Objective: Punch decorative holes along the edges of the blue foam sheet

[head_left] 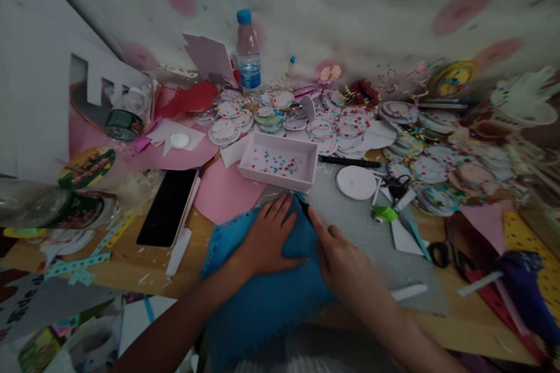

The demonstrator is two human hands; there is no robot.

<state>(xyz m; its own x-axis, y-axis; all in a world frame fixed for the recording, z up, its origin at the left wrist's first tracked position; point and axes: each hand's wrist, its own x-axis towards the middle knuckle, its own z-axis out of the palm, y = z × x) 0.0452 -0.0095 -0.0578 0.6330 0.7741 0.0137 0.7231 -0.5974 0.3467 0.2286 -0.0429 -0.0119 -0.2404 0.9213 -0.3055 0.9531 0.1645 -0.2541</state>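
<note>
Directly below the camera, two bare hands rest on a sheet of blue paper (266, 297) that lies at the near edge of a cluttered wooden bench (131, 271). The left hand (266, 239) lies flat on the blue paper, palm down, fingers spread and holding nothing, its grip open. The right hand (345, 262) sits just beside it on the paper's right edge, with its forefinger stretched toward the paper's far corner; its grip is loose and it clasps nothing. A grey sheet (367, 233) lies under and to the right of the blue paper.

Just beyond the hands stands a shallow pink box (280, 163) with coloured confetti dots scattered inside. Left of it lie a pink paper sheet (223, 192) and a black phone (168, 207), screen dark. Behind the box, many round white paper discs (280, 116) speckled with coloured dots are piled across the bench. A water bottle (248, 52) with a blue cap stands upright behind them. Right of the box lie a black pen (350, 161), a plain white disc (356, 182), a small green hole punch (384, 214) and black-handled scissors (441, 253). Spotted white cloth (350, 6) hangs behind the bench.
</note>
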